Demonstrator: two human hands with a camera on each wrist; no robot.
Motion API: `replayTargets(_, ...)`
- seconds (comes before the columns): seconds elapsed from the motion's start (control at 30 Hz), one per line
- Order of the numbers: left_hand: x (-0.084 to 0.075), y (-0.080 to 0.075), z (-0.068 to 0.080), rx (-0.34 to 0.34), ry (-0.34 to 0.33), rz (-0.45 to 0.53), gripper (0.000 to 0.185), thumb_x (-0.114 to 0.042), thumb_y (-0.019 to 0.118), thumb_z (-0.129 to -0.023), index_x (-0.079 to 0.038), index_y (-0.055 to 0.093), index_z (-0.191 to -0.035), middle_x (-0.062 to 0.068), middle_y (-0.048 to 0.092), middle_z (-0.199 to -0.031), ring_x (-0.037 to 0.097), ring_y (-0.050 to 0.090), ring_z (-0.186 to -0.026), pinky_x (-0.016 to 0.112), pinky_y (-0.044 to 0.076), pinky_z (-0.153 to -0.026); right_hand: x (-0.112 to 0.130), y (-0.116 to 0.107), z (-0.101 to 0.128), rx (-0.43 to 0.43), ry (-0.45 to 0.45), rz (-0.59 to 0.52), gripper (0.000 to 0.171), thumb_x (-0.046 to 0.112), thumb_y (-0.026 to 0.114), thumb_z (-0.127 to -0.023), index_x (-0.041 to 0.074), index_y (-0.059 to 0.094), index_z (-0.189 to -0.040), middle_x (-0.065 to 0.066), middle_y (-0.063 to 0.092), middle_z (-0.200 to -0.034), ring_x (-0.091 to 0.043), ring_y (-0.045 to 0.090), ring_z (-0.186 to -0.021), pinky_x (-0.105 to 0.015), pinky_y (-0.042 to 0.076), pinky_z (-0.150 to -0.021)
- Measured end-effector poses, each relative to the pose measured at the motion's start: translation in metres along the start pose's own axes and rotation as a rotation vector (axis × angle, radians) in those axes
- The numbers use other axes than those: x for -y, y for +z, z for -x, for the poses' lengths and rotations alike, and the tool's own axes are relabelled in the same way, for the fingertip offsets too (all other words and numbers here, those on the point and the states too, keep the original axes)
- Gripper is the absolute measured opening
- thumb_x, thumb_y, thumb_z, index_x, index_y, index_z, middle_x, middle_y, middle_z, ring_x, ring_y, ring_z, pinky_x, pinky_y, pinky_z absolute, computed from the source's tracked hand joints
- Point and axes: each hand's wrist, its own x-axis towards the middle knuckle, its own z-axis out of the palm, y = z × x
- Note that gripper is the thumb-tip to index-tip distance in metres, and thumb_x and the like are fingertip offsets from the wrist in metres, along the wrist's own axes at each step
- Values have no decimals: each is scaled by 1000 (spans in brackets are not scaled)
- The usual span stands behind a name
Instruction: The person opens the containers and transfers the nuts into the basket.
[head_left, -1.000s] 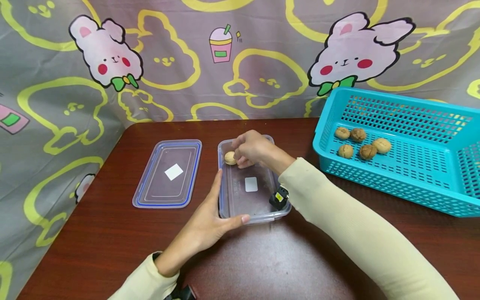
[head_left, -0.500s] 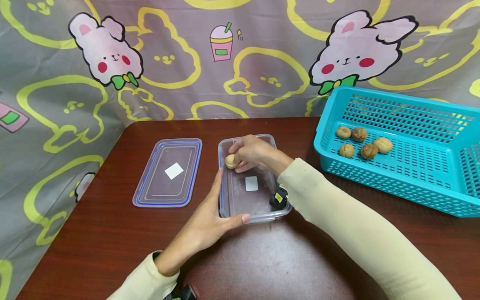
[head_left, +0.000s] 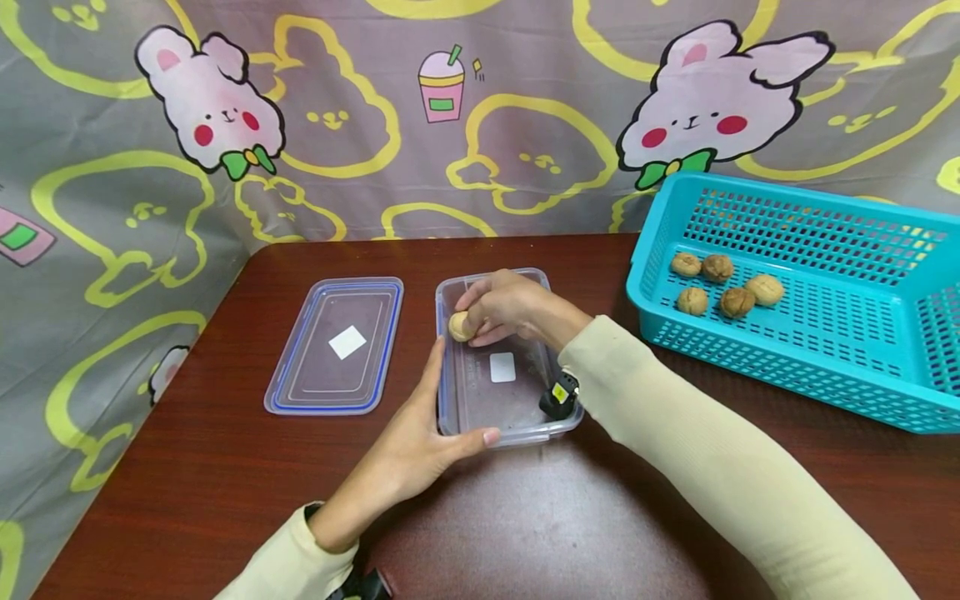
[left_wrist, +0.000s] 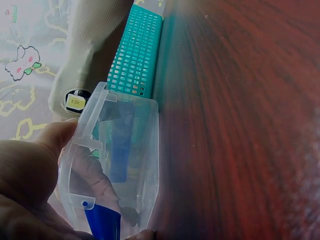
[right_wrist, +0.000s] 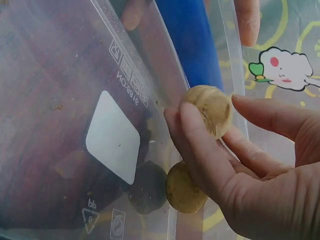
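Note:
A walnut (head_left: 459,327) sits between the thumb and fingers of my right hand (head_left: 510,308), which pinches it at the left wall inside a clear plastic food container (head_left: 480,400). In the right wrist view, a second walnut (right_wrist: 185,187) lies in the container below the pinched walnut (right_wrist: 210,107). My left hand (head_left: 408,454) holds the container's near left corner, its thumb over the front rim and its index finger along the left side. The left wrist view shows the container (left_wrist: 145,165) from outside, with a blue clip (left_wrist: 104,221) hanging beside that hand.
A clear lid (head_left: 311,375) with a blue seal and white label lies flat left of the container. To the right, a turquoise basket (head_left: 847,325) holds several walnuts (head_left: 737,302). A patterned cloth (head_left: 337,100) hangs behind the brown table (head_left: 210,467).
My right hand has moved slightly left and taken the walnut between thumb and fingers; the walnut has shifted a little toward me. My left hand and the container have stayed still.

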Motion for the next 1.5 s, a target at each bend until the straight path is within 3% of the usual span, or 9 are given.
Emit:
replayTargets(0.2, -1, 0, 0, 4, -3, 1, 129, -39, 88, -84, -27, -9, -169, 8, 10, -177, 28, 21, -160, 54, 20, -130, 1, -2, 1, 17, -19, 17, 31, -9, 65, -89, -5, 67, -119, -12, 68, -97, -19, 69, -79, -42, 64, -89)
replayTargets(0.53, -1, 0, 0, 5, -14, -2, 129, -40, 88, -85, -26, -8, -169, 10, 11, -176, 29, 22, -159, 56, 22, -129, 18, -9, 15, 17, -72, 50, 28, -7, 69, -88, -2, 70, -116, -14, 69, -105, -20, 68, -82, -46, 62, -95)
replayTargets(0.73, -1, 0, 0, 9, -1, 19, 129, -38, 88, -84, -23, -8, -169, 11, 13, -176, 29, 27, -158, 55, 23, -129, 32, -20, 30, -1, -104, 70, 29, -4, 68, -90, 1, 70, -119, -12, 71, -106, -20, 70, -82, -44, 63, -93)
replayTargets(1.0, -1, 0, 1, -3, 1, 38, 130, -35, 90, -83, -27, -7, -169, 14, 21, -174, 31, 35, -154, 56, 26, -128, 55, -45, 56, -32, -181, 103, 34, -1, 68, -93, 2, 67, -126, -16, 66, -125, -31, 71, -101, -45, 61, -98)
replayTargets(1.23, 0, 0, 1, -13, 0, 47, 130, -32, 90, -83, -25, -6, -170, 14, 23, -174, 30, 36, -153, 55, 27, -128, 71, -90, 84, -72, -201, 99, 32, 5, 72, -95, 2, 68, -127, -15, 63, -128, -29, 73, -102, -36, 64, -90)
replayTargets(1.5, 0, 1, 2, -25, 3, 32, 130, -31, 91, -83, -24, -5, -170, 15, 31, -171, 31, 42, -149, 55, 31, -125, 52, -179, 111, -94, -203, 71, 24, 6, 70, -99, 17, 77, -118, -3, 62, -129, -26, 65, -115, -38, 64, -89)
